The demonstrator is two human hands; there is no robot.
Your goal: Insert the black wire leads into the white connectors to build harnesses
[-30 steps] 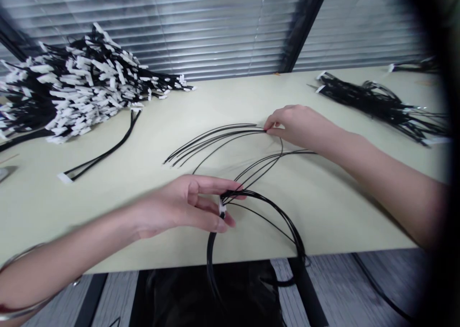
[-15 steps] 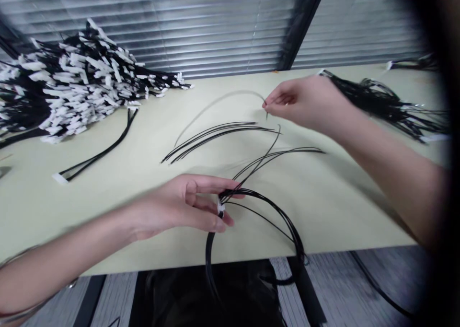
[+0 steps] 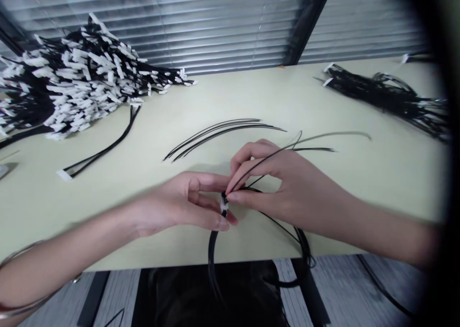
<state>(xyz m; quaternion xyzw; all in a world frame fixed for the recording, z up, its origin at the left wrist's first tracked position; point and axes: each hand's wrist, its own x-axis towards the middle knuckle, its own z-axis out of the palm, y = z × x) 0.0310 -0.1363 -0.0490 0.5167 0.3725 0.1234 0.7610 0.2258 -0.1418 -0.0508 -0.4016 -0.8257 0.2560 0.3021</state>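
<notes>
My left hand (image 3: pixel 183 204) is closed, pinching a small white connector (image 3: pixel 223 204) from which a bundle of black wires (image 3: pixel 212 250) loops down past the table's front edge. My right hand (image 3: pixel 283 185) is closed too, pinching one thin black wire (image 3: pixel 268 158) whose end meets the connector. The rest of that wire trails off blurred to the right. Several loose black wires (image 3: pixel 219 133) lie on the pale table (image 3: pixel 143 183) just behind both hands.
A big heap of black wire harnesses with white connectors (image 3: pixel 68 87) fills the back left. One finished harness (image 3: pixel 104 149) lies beside it. Another pile of black wires (image 3: pixel 388 97) sits at the back right. Window blinds (image 3: pixel 215 25) rise behind the table.
My right hand picked one wire from the loose group, lifted it, then brought its end down and left to the connector in my left hand. My left hand stayed put.
</notes>
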